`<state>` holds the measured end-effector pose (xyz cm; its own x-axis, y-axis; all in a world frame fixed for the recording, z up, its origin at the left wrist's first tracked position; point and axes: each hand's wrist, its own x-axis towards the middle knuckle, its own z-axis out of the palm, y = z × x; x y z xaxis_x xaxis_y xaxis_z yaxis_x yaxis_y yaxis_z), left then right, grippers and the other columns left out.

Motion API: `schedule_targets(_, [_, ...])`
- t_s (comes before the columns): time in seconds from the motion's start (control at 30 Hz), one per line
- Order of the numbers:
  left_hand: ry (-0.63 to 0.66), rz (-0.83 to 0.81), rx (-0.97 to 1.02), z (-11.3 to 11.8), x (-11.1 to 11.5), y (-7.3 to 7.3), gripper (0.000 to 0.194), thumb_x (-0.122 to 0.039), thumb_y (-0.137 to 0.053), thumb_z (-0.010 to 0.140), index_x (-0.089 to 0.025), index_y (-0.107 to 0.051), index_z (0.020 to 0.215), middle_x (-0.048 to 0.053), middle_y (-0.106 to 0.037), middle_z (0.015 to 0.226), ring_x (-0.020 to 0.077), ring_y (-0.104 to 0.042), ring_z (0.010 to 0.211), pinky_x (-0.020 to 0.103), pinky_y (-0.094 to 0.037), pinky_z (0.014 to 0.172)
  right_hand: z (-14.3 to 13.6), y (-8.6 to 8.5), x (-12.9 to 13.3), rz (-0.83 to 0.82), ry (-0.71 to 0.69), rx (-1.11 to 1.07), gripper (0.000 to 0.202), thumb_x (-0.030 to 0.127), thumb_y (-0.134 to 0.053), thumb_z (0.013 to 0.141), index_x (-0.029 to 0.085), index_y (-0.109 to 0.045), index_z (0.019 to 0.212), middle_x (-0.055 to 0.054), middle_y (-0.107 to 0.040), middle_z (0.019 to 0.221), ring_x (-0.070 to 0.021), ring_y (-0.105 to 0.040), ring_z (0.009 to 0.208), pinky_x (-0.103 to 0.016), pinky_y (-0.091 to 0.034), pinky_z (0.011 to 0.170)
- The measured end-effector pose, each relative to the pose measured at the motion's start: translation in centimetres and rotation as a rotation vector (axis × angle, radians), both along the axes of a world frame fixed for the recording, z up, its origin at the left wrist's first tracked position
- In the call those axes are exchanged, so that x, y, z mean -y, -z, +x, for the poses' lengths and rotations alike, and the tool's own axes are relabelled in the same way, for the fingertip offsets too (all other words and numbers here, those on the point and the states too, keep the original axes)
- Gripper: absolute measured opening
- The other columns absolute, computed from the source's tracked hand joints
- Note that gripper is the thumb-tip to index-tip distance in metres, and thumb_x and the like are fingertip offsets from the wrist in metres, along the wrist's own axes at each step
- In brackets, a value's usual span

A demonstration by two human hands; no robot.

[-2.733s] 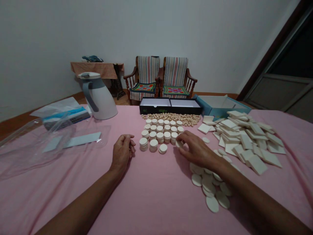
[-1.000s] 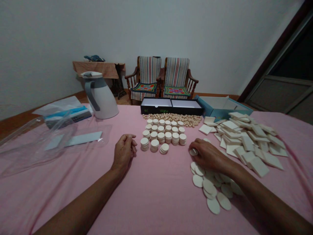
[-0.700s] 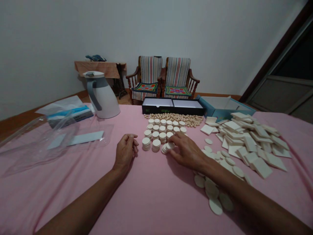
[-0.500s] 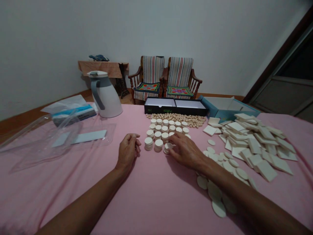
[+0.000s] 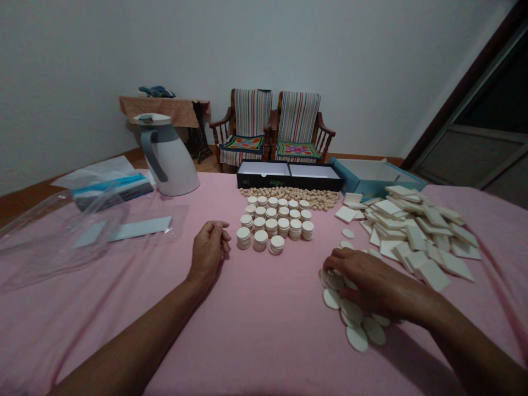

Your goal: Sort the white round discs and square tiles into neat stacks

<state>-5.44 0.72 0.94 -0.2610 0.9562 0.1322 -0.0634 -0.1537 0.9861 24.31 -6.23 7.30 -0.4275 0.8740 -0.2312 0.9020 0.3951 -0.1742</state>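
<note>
My right hand (image 5: 371,278) reaches down over a loose pile of thin white discs (image 5: 357,337), fingers bent onto them and thumb apart; its palm side and some discs are hidden. Left of the pile, more white discs stand in neat rows of short stacks (image 5: 271,226), and the front row holds three, with an uneven disc stack (image 5: 276,245) at its right end. My left hand (image 5: 207,245) rests on the pink cloth (image 5: 247,319) just left of the stacks, fingers loosely curled and thumb along the top, with nothing visible in it.
Behind the stacks lie many small wooden beads (image 5: 289,196) and a black two-part box (image 5: 251,182). At right are a heap of white square tiles (image 5: 414,236) and a blue box (image 5: 363,184). A white jug (image 5: 175,168) and clear plastic packaging (image 5: 177,223) stand at left.
My right hand has left the front-right stack and moved right to the loose discs. That stack now stands uncovered. My left hand stays beside the stacks; the view has shifted slightly.
</note>
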Motion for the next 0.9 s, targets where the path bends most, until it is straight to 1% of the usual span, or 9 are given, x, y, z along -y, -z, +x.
schedule_targets(0.17, [0.016, 0.004, 0.01, -0.1, 0.0, 0.1, 0.021, -0.036, -0.054, 0.081, -0.017, -0.056, 0.086, -0.005, -0.052, 0.061, 0.0045, -0.042, 0.036, 0.015, -0.031, 0.03, -0.3, 1.6, 0.5, 0.053, 0.031, -0.011, 0.027, 0.004, -0.045, 0.075, 0.019, -0.059, 0.092, -0.006, -0.058, 0.09, -0.0169, -0.054, 0.076, -0.027, -0.033, 0.064])
schedule_targets(0.27, [0.016, 0.008, 0.015, -0.1, 0.0, 0.1, 0.02, -0.036, -0.054, 0.08, -0.017, -0.056, 0.085, -0.005, -0.053, 0.061, 0.0043, -0.042, 0.035, 0.015, -0.032, 0.03, -0.3, 2.2, 0.4, 0.094, 0.035, -0.043, 0.022, 0.005, -0.046, 0.076, 0.019, -0.057, 0.089, -0.005, -0.057, 0.088, -0.0157, -0.052, 0.072, -0.026, -0.031, 0.06])
schedule_targets(0.33, [0.011, 0.001, 0.011, 0.0, 0.0, 0.0, 0.021, -0.036, -0.054, 0.08, -0.017, -0.056, 0.085, -0.006, -0.053, 0.06, 0.0042, -0.042, 0.035, 0.014, -0.031, 0.03, -0.6, 2.0, 0.1, 0.117, 0.041, -0.094, 0.018, 0.009, -0.046, 0.079, 0.019, -0.057, 0.09, -0.005, -0.056, 0.089, -0.0162, -0.053, 0.074, -0.026, -0.033, 0.062])
schedule_targets(0.4, [0.008, -0.006, 0.009, 0.0, 0.0, -0.1, 0.021, -0.037, -0.055, 0.08, -0.017, -0.056, 0.084, -0.006, -0.052, 0.059, 0.0043, -0.042, 0.035, 0.014, -0.03, 0.03, -1.2, 1.5, -0.6, 0.162, 0.024, -0.182, 0.018, 0.013, -0.049, 0.08, 0.019, -0.056, 0.096, -0.006, -0.055, 0.092, -0.0174, -0.053, 0.08, -0.027, -0.036, 0.067])
schedule_targets(0.5, [0.001, -0.006, 0.01, 0.1, 0.1, -0.2, 0.021, -0.037, -0.055, 0.079, -0.017, -0.056, 0.084, -0.006, -0.053, 0.06, 0.0044, -0.042, 0.036, 0.014, -0.031, 0.03, -3.0, 1.0, -2.2, 0.253, -0.013, -0.323, 0.025, 0.014, -0.053, 0.078, 0.018, -0.054, 0.103, -0.007, -0.054, 0.095, -0.018, -0.052, 0.084, -0.028, -0.039, 0.072])
schedule_targets(0.57, [-0.002, -0.006, 0.013, 0.1, 0.1, -0.3, 0.022, -0.037, -0.055, 0.079, -0.016, -0.056, 0.085, -0.005, -0.053, 0.061, 0.0044, -0.042, 0.035, 0.015, -0.032, 0.031, -4.4, 0.9, -3.4, 0.285, -0.028, -0.38, 0.025, 0.013, -0.053, 0.077, 0.018, -0.055, 0.102, -0.006, -0.054, 0.094, -0.0177, -0.051, 0.084, -0.028, -0.04, 0.073])
schedule_targets(0.73, [0.005, -0.007, 0.014, 0.0, 0.2, -0.2, 0.023, -0.038, -0.054, 0.079, -0.016, -0.056, 0.085, -0.006, -0.052, 0.061, 0.0045, -0.042, 0.035, 0.016, -0.033, 0.031, -7.0, 1.3, -5.9, 0.311, -0.089, -0.417, 0.022, 0.01, -0.053, 0.076, 0.017, -0.057, 0.096, -0.007, -0.055, 0.094, -0.0172, -0.05, 0.085, -0.027, -0.039, 0.072])
schedule_targets(0.83, [0.007, -0.009, 0.013, 0.1, 0.2, -0.2, 0.023, -0.039, -0.054, 0.079, -0.016, -0.056, 0.086, -0.006, -0.052, 0.061, 0.0044, -0.042, 0.035, 0.016, -0.033, 0.031, -7.3, 1.4, -6.6, 0.294, -0.141, -0.418, 0.023, 0.008, -0.053, 0.075, 0.018, -0.059, 0.096, -0.006, -0.056, 0.093, -0.0167, -0.05, 0.085, -0.026, -0.037, 0.071])
schedule_targets(0.9, [0.007, -0.006, 0.007, 0.1, 0.3, -0.2, 0.023, -0.039, -0.054, 0.08, -0.016, -0.056, 0.086, -0.005, -0.052, 0.061, 0.0044, -0.042, 0.036, 0.015, -0.032, 0.031, -7.1, 1.5, -6.6, 0.307, -0.138, -0.421, 0.021, 0.009, -0.053, 0.076, 0.017, -0.059, 0.095, -0.006, -0.057, 0.091, -0.0163, -0.05, 0.084, -0.026, -0.037, 0.07])
